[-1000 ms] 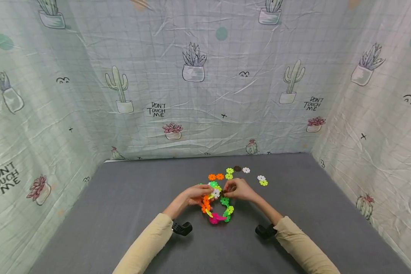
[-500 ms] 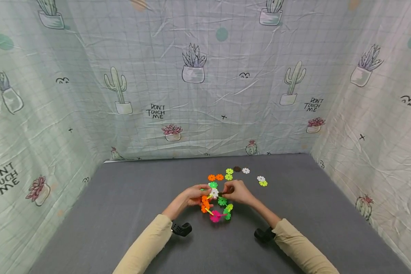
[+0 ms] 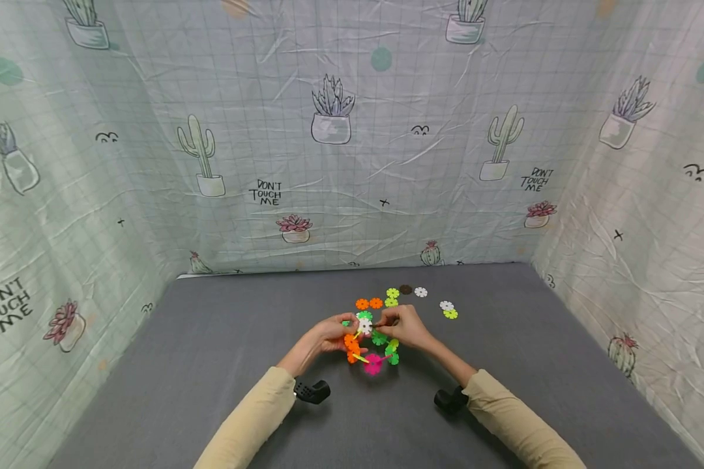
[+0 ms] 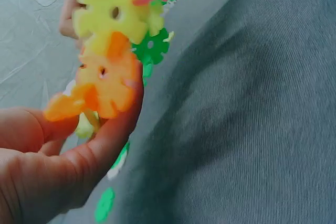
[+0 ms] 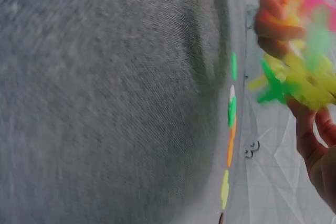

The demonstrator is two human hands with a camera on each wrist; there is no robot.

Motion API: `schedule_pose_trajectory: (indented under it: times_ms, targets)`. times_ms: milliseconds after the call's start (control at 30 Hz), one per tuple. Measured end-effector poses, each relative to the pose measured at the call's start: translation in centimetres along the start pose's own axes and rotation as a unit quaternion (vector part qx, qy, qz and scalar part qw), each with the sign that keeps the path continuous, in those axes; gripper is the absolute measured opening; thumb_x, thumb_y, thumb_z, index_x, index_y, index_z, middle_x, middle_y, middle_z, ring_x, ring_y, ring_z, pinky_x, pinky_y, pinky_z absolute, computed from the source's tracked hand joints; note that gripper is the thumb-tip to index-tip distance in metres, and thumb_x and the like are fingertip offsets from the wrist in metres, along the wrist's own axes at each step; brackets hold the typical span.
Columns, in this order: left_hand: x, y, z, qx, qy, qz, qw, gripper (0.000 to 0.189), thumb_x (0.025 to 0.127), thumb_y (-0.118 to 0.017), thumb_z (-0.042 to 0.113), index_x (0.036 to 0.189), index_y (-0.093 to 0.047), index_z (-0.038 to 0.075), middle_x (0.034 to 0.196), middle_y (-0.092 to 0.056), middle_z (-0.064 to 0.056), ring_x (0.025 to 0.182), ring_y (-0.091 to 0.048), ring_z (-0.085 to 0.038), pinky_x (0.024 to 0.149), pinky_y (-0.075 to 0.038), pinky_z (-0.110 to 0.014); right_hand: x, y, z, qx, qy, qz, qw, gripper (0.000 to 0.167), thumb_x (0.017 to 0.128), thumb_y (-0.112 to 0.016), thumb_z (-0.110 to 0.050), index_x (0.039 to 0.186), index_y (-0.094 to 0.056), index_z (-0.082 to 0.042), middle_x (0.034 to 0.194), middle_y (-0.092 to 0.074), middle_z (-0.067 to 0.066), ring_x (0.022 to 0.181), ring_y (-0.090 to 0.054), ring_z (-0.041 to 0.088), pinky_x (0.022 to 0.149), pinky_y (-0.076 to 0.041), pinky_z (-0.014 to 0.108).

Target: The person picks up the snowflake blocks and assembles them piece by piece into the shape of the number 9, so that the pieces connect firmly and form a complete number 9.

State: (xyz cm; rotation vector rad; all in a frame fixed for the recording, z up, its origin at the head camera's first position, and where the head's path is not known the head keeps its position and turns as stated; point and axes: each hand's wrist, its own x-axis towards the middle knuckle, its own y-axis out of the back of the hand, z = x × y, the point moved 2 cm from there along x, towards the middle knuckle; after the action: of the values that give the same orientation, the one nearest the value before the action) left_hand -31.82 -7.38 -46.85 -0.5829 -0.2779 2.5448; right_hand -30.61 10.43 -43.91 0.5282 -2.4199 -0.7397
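A ring-like chain of slotted flower-shaped plastic discs hangs between the hands in the head view, with a pink disc (image 3: 373, 364) at its near side. My left hand (image 3: 330, 333) grips its left part, by a white disc (image 3: 365, 326) and an orange disc (image 3: 351, 343). In the left wrist view, thumb and fingers lie around an orange disc (image 4: 107, 80) joined to a yellow disc (image 4: 113, 14). My right hand (image 3: 409, 327) pinches a dark brown disc, mostly covered by its fingers, beside the white one. Green discs (image 3: 379, 337) hang just below it.
Loose discs lie farther back on the grey table (image 3: 240, 339): two orange discs (image 3: 369, 303), yellow-green discs (image 3: 392, 298), a brown disc (image 3: 406, 289) and a white disc (image 3: 420, 292). A white and a yellow disc (image 3: 450, 314) lie to the right. Printed curtains surround the table.
The chain's near side has lifted and tilted, the pink disc moving away from the person. My right hand has shifted slightly left, its brown disc closer to the white disc.
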Motion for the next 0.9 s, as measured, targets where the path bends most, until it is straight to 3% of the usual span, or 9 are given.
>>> schedule_pose_trajectory:
  times_ms: [133,267,367,433,533,600,700,800,900]
  targets:
    - [0.0,0.0,0.3,0.011,-0.016,-0.013,0.9997,0.017,0.096,-0.037,0.008,0.079,-0.042,0.012,0.095,-0.044,-0.009,0.073,-0.054,-0.015,0.078,-0.050,-0.048,-0.1,0.2,-1.6,0.011,0.013,0.002,0.9999,0.006,0.075,-0.066,0.005,0.069,-0.064,0.007,0.071,-0.065,0.020,0.060,-0.062,0.031,0.053,-0.048,0.015]
    - [-0.3,0.4,0.4,0.084,-0.013,-0.011,0.9964,0.018,0.095,-0.040,0.010,0.078,-0.045,0.014,0.088,-0.054,-0.006,0.069,-0.058,-0.014,0.059,-0.052,-0.037,-0.1,0.0,-1.3,0.018,0.015,-0.006,0.9997,0.005,0.076,-0.065,0.004,0.072,-0.065,0.006,0.071,-0.065,0.019,0.063,-0.062,0.030,0.054,-0.050,0.018]
    - [-0.5,0.6,0.5,0.122,0.004,-0.012,0.9925,0.011,0.093,-0.045,0.009,0.084,-0.051,0.013,0.085,-0.059,-0.005,0.065,-0.058,-0.013,0.062,-0.052,-0.040,0.2,-0.2,0.1,0.007,0.020,-0.027,0.9994,0.003,0.078,-0.065,0.000,0.076,-0.067,0.002,0.073,-0.067,0.015,0.068,-0.063,0.024,0.058,-0.051,0.019]
    - [-0.6,0.6,0.6,0.130,0.013,-0.016,0.9913,0.007,0.092,-0.048,0.008,0.096,-0.054,0.009,0.092,-0.060,-0.009,0.073,-0.061,-0.017,0.070,-0.051,-0.048,0.4,-0.2,1.4,-0.002,0.022,-0.051,0.9985,0.003,0.079,-0.065,-0.004,0.079,-0.068,-0.002,0.077,-0.068,0.011,0.072,-0.064,0.021,0.061,-0.051,0.020]
    - [-0.7,0.5,0.7,0.155,0.018,-0.012,0.9877,0.027,0.091,-0.049,0.009,0.117,-0.050,0.001,0.113,-0.053,-0.019,0.092,-0.060,-0.026,0.077,-0.050,-0.048,0.6,0.4,3.3,-0.025,0.012,-0.079,0.9965,0.008,0.079,-0.065,-0.006,0.087,-0.069,-0.006,0.084,-0.069,0.008,0.078,-0.064,0.021,0.065,-0.052,0.021]
    - [-0.9,0.5,0.7,0.179,0.019,-0.007,0.9837,0.035,0.091,-0.048,0.011,0.124,-0.046,0.000,0.124,-0.045,-0.024,0.102,-0.056,-0.032,0.076,-0.051,-0.047,0.7,1.5,4.3,-0.047,-0.009,-0.074,0.9961,0.013,0.079,-0.065,-0.006,0.091,-0.068,-0.004,0.089,-0.068,0.011,0.080,-0.063,0.023,0.066,-0.052,0.025]
    - [-1.0,0.6,0.4,0.205,0.024,-0.003,0.9784,0.035,0.093,-0.047,0.014,0.126,-0.046,0.003,0.133,-0.039,-0.025,0.109,-0.051,-0.037,0.074,-0.051,-0.046,0.3,4.0,5.8,-0.097,-0.066,-0.030,0.9926,0.016,0.080,-0.064,-0.004,0.095,-0.066,0.000,0.091,-0.067,0.015,0.080,-0.063,0.026,0.066,-0.051,0.030]
    - [-1.2,0.8,0.2,0.216,0.028,-0.005,0.9761,0.034,0.094,-0.046,0.021,0.125,-0.050,0.009,0.137,-0.036,-0.020,0.112,-0.048,-0.036,0.073,-0.051,-0.045,-0.2,6.7,7.5,-0.143,-0.142,0.009,0.9794,0.016,0.080,-0.063,-0.004,0.094,-0.065,0.004,0.090,-0.065,0.019,0.079,-0.062,0.029,0.066,-0.050,0.034]
    - [-1.3,1.0,0.1,0.211,0.026,-0.010,0.9770,0.035,0.094,-0.046,0.026,0.125,-0.051,0.013,0.141,-0.031,-0.016,0.116,-0.043,-0.036,0.074,-0.049,-0.044,-0.7,9.1,9.9,-0.162,-0.207,0.018,0.9648,0.019,0.079,-0.064,-0.008,0.093,-0.065,0.005,0.091,-0.065,0.022,0.081,-0.062,0.033,0.067,-0.050,0.039]
